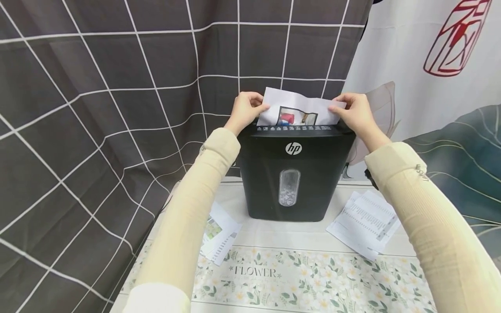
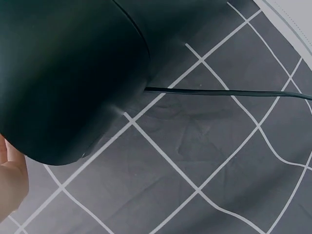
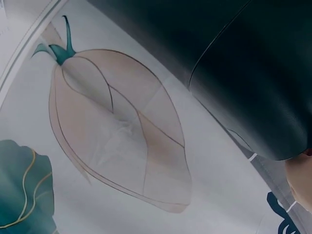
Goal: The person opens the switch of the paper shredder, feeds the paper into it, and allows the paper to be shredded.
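1. Behind everything hangs a dark grey cloth curtain with a white grid.
2. A white tabletop cover with a floral band spreads beneath the work.
3. On it, upright and facing me, stands a tapering black plastic HP shredder.
4. Loose white printed pages lie right of the shredder's base; white sheets with a green picture lie to its left, partly behind my sleeve.
5. The white sheet of paper with a framed colour picture stands at the shredder's top, directly between my hands. The visible part's long axis runs left to right, along that top; its printed face is towards me and its lower end points down behind the front rim, so I cannot tell how deep it sits. The upper edge slopes slightly down to the right.
6. My left hand pinches the sheet's left side, thumb in front; my right hand pinches the right side likewise. Both are nearly closed, and neither is nearer.
7. White scraps show through the shredder's clear oval window.
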A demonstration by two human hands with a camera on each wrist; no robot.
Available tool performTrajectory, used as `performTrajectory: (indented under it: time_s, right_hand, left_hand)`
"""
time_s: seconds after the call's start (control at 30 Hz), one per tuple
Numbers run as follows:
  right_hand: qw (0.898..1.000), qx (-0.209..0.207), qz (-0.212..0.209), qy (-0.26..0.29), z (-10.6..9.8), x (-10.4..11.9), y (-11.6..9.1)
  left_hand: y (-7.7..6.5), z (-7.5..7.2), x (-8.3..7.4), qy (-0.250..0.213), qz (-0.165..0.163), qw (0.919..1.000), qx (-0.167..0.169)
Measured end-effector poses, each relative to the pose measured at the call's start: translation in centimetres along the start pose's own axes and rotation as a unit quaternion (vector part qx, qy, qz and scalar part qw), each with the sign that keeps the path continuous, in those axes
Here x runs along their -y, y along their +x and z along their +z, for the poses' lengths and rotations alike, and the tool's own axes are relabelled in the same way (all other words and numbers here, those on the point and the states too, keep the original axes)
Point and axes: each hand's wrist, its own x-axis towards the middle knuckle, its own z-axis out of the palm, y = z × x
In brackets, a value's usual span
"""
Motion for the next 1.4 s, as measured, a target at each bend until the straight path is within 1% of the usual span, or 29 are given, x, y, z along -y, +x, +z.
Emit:
performTrajectory:
  time_s: [0.1,0.2,0.33,0.5,0.63,0.9,1.13,1.4]
  right_hand:
    - [1.0,0.005,-0.004,-0.004,0.11,0.08,-0.02]
    - [1.0,0.012,-0.002,-0.012,0.24,0.08,-0.09]
    - [1.0,0.02,0.002,-0.02,0.38,0.03,-0.2]
    - [1.0,0.022,-0.001,-0.008,0.47,0.04,-0.2]
    - [1.0,0.022,-0.001,-0.009,0.55,0.07,-0.15]
    - [0.999,0.025,-0.002,-0.027,0.83,0.15,-0.2]
    - [0.999,0.031,0.007,-0.02,0.8,0.2,-0.27]
    - [1.0,0.028,0.002,-0.013,0.95,0.13,-0.32]
  left_hand:
    - [-0.06,0.12,0.07,-0.014,-0.007,0.9999,0.005]
    - [-0.1,0.14,0.24,-0.01,-0.005,0.9999,0.006]
    - [-0.08,0.09,0.41,-0.004,0.0,1.0,0.008]
    - [-0.05,0.1,0.56,-0.013,0.007,0.9999,0.006]
    - [-0.27,0.11,0.5,-0.028,0.017,0.9995,0.005]
    - [-0.25,0.37,0.84,-0.029,0.01,0.9993,0.02]
    - [-0.48,0.43,0.64,-0.039,0.012,0.9988,0.025]
    - [-0.59,0.63,0.65,-0.046,0.006,0.9985,0.03]
